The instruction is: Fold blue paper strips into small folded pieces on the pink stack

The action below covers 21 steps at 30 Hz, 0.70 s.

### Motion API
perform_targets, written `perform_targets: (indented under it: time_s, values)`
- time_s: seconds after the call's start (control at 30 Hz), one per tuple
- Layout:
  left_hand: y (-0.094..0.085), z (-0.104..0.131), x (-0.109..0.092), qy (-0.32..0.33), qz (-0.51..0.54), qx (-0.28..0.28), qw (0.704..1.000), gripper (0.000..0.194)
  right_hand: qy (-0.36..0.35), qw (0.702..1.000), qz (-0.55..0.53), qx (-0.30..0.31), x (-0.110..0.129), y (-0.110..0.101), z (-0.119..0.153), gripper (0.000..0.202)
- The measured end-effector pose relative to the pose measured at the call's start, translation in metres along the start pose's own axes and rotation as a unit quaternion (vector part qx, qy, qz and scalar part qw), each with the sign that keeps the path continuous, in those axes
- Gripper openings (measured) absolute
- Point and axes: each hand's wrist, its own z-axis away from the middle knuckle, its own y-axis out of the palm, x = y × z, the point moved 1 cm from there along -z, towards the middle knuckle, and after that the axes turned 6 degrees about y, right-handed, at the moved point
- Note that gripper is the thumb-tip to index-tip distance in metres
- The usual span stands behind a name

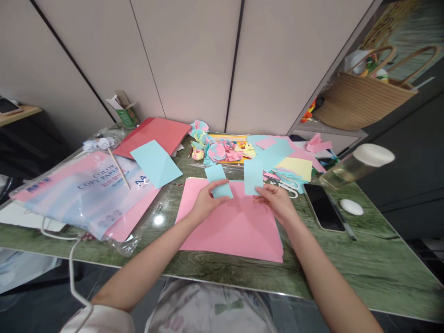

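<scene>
My left hand (209, 201) is closed on a small light-blue paper piece (215, 174), thumb and fingers pinching it. A second light-blue rectangle of paper (253, 175) is pinched at its lower right corner by my right hand (275, 199). The two pieces are apart, both above a stack of pink paper sheets (229, 231). Behind them lies a cluster of crumpled paper flowers (217, 151) in pink, blue and yellow. White-handled scissors (290, 187) lie beyond my right hand, partly covered by paper scraps.
To the left are a copy paper package (93, 189), a light-blue sheet (156, 164), a red sheet (152, 134) and a white cable (71, 268). On the right lie a phone (323, 207), a pen (342, 216) and a white oval object (351, 206), near a tilted-looking clear bottle (350, 171).
</scene>
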Motion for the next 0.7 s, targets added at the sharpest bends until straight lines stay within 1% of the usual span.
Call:
perform_targets:
  time_s: [0.07, 0.1, 0.13, 0.17, 0.2, 0.23, 0.27, 0.3, 0.33, 0.37, 0.4, 0.43, 0.47, 0.5, 0.53, 0.57, 0.63, 0.7]
  values:
    - [0.0, 0.0, -0.003, 0.012, 0.009, 0.021, 1.0, 0.051, -0.015, 0.996, 0.084, -0.015, 0.001, -0.006, -0.001, 0.029]
    - [0.0, 0.0, -0.005, 0.02, 0.015, 0.039, 0.999, 0.051, -0.039, 0.987, 0.147, -0.045, 0.002, -0.009, -0.001, 0.029]
    - [0.001, 0.001, -0.007, 0.022, 0.021, 0.068, 0.997, 0.052, -0.072, 0.971, 0.212, -0.087, 0.003, -0.011, -0.001, 0.03]
    - [0.001, 0.002, -0.008, 0.019, 0.027, 0.112, 0.993, 0.054, -0.108, 0.948, 0.269, -0.133, 0.005, -0.012, 0.0, 0.034]
    - [0.001, 0.003, -0.01, 0.011, 0.032, 0.169, 0.985, 0.056, -0.139, 0.926, 0.309, -0.166, 0.007, -0.012, 0.002, 0.038]
    - [0.002, 0.004, -0.011, 0.003, 0.033, 0.232, 0.972, 0.058, -0.158, 0.915, 0.326, -0.177, 0.009, -0.01, 0.004, 0.041]
    - [0.002, 0.006, -0.012, -0.005, 0.031, 0.294, 0.955, 0.059, -0.163, 0.92, 0.322, -0.155, 0.011, -0.007, 0.006, 0.042]
    - [0.002, 0.007, -0.013, -0.008, 0.025, 0.348, 0.937, 0.06, -0.153, 0.935, 0.304, -0.1, 0.012, -0.003, 0.008, 0.041]
    - [0.002, 0.009, -0.014, -0.008, 0.019, 0.389, 0.921, 0.06, -0.132, 0.952, 0.277, -0.023, 0.013, 0.002, 0.011, 0.039]
    - [0.001, 0.01, -0.015, -0.008, 0.014, 0.416, 0.909, 0.059, -0.105, 0.962, 0.245, 0.063, 0.013, 0.007, 0.013, 0.037]
    - [0.001, 0.01, -0.016, -0.01, 0.014, 0.434, 0.901, 0.06, -0.079, 0.964, 0.214, 0.138, 0.013, 0.011, 0.015, 0.034]
    - [0.001, 0.01, -0.016, -0.014, 0.018, 0.446, 0.895, 0.06, -0.057, 0.962, 0.185, 0.194, 0.012, 0.015, 0.017, 0.033]
    - [0.001, 0.01, -0.016, -0.019, 0.025, 0.449, 0.893, 0.059, -0.041, 0.961, 0.158, 0.225, 0.011, 0.017, 0.017, 0.033]
    - [0.001, 0.01, -0.017, -0.023, 0.036, 0.44, 0.897, 0.057, -0.029, 0.964, 0.131, 0.231, 0.01, 0.018, 0.017, 0.035]
    - [0.001, 0.009, -0.016, -0.025, 0.053, 0.417, 0.907, 0.056, -0.022, 0.97, 0.103, 0.218, 0.008, 0.018, 0.015, 0.036]
    - [0.001, 0.008, -0.016, -0.029, 0.075, 0.383, 0.92, 0.057, -0.019, 0.979, 0.074, 0.191, 0.006, 0.017, 0.013, 0.036]
    - [0.001, 0.005, -0.013, -0.04, 0.131, 0.29, 0.947, 0.063, -0.02, 0.991, 0.02, 0.128, 0.002, 0.013, 0.009, 0.033]
    - [0.002, 0.003, -0.01, -0.051, 0.183, 0.21, 0.959, 0.072, -0.026, 0.996, -0.017, 0.08, 0.0, 0.01, 0.005, 0.03]
